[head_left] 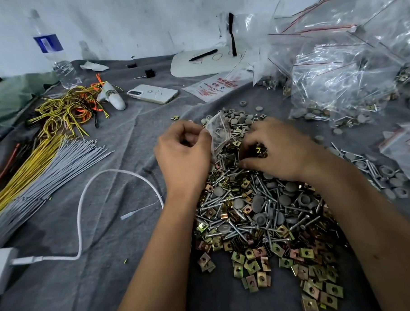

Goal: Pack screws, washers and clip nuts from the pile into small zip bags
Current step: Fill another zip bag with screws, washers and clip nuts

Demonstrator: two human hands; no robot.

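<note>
Clear plastic, a small zip bag [218,131] is pinched at its edge by the left hand [184,154], whose fingers curl round the film above the far end of the pile [260,214]. A few grey caps show through the bag's wall. Just beside it, the right hand [275,147] reaches down into the pile with fingers bent round several brass-coloured clip nuts [261,150].

The pile lies on a grey cloth [124,264] covering the tabletop: silver screws [240,229], round grey washers [257,202] and more clip nuts spread toward the near edge. Both forearms cross over the pile and hide part of it.

To the right, filled zip bags [337,79] are heaped against the wall, with loose screws and washers trailing beside them. Beyond the pile lie a printed pack of bags [216,86], a white phone [153,93] and a white board [202,63] carrying a black pen [203,55].

To the left, a white charging cable [84,203] loops across the cloth to a white adapter [1,270]. Further left lie a bundle of grey cable ties [47,176], yellow wires [63,114] in a tangle, and a clear water bottle [53,51] standing upright near the wall.
</note>
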